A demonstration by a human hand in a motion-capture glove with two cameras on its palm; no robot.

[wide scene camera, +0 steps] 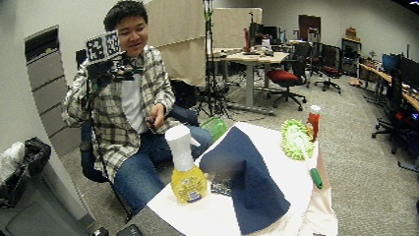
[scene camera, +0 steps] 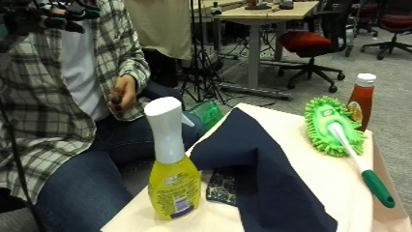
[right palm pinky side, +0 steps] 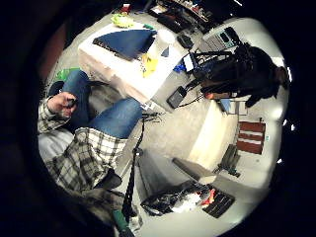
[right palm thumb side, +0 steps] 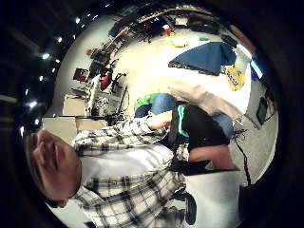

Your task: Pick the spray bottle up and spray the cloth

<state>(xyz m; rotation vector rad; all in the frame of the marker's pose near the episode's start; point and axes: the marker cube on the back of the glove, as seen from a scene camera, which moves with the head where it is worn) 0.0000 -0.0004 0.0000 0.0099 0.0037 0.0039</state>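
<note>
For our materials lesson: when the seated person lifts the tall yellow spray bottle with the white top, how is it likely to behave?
The yellow plastic spray bottle stands upright near the table edge; tall with a narrow neck, it could tip if nudged high up. Its body looks full of liquid, so probably fairly heavy for its size. The smooth plastic may be slippery, so the narrow white neck likely offers the surer grip.

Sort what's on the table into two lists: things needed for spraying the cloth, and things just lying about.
Needed for the job:
- yellow spray bottle, upright at the table's near corner
- dark blue cloth, draped over the table

Just lying about:
- green duster mop
- red sauce bottle
- small patterned item, partly under the cloth
</note>
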